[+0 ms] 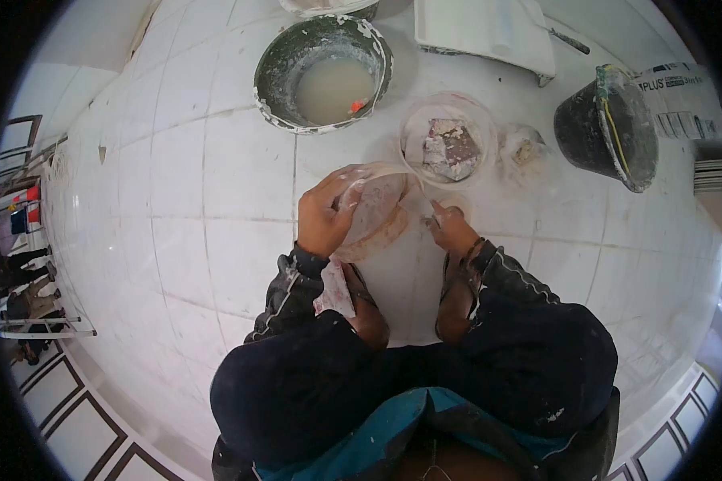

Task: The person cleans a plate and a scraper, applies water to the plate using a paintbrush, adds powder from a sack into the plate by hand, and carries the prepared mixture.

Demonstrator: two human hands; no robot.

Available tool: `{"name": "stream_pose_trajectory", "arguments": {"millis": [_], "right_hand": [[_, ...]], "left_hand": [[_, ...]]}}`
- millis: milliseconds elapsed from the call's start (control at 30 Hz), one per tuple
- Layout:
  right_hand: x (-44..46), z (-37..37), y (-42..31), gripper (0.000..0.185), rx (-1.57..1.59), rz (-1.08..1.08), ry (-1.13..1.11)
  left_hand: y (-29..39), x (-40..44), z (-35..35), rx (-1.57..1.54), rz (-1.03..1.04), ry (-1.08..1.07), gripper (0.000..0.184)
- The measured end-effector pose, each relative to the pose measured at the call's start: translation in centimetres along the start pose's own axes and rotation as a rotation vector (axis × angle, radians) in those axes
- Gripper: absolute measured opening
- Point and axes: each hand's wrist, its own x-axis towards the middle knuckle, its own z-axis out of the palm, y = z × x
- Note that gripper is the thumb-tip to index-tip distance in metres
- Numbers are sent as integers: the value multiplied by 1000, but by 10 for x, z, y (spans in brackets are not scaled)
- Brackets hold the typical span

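Observation:
My left hand (329, 207) is closed on the left rim of a clear plastic tub (373, 212), which tilts over the tiled floor between my feet. Pinkish residue coats the tub. Just right of it, my right hand (451, 228) has its fingers curled together near the tub's side; what they hold is too small to make out. Beyond my hands sits a second clear tub (413, 148) with a plaster-caked brown piece (451, 149) in it. A crumpled clear plastic bag (523, 152) lies beside that tub.
A green bucket (269, 60) of cloudy water stands at the back. Behind on the right are a white tray (489, 28), a tilted black bucket (578, 124) and a printed sack (682, 100). A stained board (333, 290) lies by my left foot. Other people (28, 297) are at far left.

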Motion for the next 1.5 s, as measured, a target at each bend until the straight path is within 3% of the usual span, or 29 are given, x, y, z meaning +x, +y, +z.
{"name": "stream_pose_trajectory", "arguments": {"millis": [100, 167, 267, 400, 433, 500, 567, 633, 667, 700, 733, 800, 833, 900, 933, 1100, 1133, 1167, 1200, 1233, 1300, 1333, 1400, 1433, 1500], "right_hand": [[-7, -1, -27, 45, 209, -13, 56], [-11, -19, -59, 44, 563, 181, -205], [-17, -30, -95, 40, 821, 285, -296], [-17, -19, -108, 39, 998, 335, -327], [-15, -20, -108, 31, 1079, 301, -298], [-12, -27, -108, 23, 1165, 259, -251], [-11, -44, -102, 26, 1146, 153, -99], [-9, -60, -86, 30, 1047, 174, -34], [-5, -71, -78, 31, 796, 22, 93], [-3, -81, -76, 35, 537, -120, 209], [-4, -95, -80, 35, 537, -115, 212], [-8, -124, -93, 47, -24, -271, 282], [-7, -131, -101, 47, -22, -281, 286], [-3, -140, -115, 47, -266, -298, 225], [0, -141, -117, 47, -263, -305, 230], [10, -123, -101, 42, -308, -122, 279], [16, -101, -80, 42, -304, -113, 277], [25, -74, -51, 40, -167, -260, 255], [31, -61, -36, 39, -29, -412, 233], [23, -79, -62, 39, -27, -418, 231], [0, -111, -106, 35, 187, 226, -461], [-1, -104, -96, 35, 182, 225, -464], [-9, -92, -67, 36, 173, -46, -428], [-16, -92, -61, 36, 170, -43, -440], [-31, -92, -59, 46, 47, -389, -148]], "left_hand": [[7, -1, -5, -118, -7, 145, 18], [13, -3, -6, -145, 4, 236, 20], [19, -6, -3, -187, 12, 433, 24], [19, -10, 8, -253, 22, 651, 23], [16, -11, 10, -301, 12, 724, 23], [6, -10, 12, -347, 91, 679, 28], [-4, -8, 6, -394, 175, 641, 34], [-9, -8, -16, -629, 170, 324, 49], [-7, -7, -29, -599, 75, 255, 67], [2, 0, -40, -601, 76, 246, 67], [13, 7, -51, -505, 21, 48, 70], [34, 19, -63, -252, -49, -272, 80], [38, 23, -61, -244, -45, -267, 80], [50, 25, -46, 55, 96, -342, 69], [52, 22, -39, -23, 25, -266, 60], [24, 13, -23, -111, 22, -63, 56], [23, 11, -18, -400, -73, 100, 57], [22, 9, -13, -686, -168, 270, 57], [17, 7, -10, -648, -171, 295, 58], [5, 1, -7, -643, -170, 301, 58], [-17, -13, -1, -274, -92, 210, 54], [-20, -20, 3, -314, -107, 157, 53], [-18, -36, 13, -472, -211, 119, 56], [-16, -44, 16, -625, -314, 78, 60], [-52, -69, 25, -658, -357, 65, 59]]}}
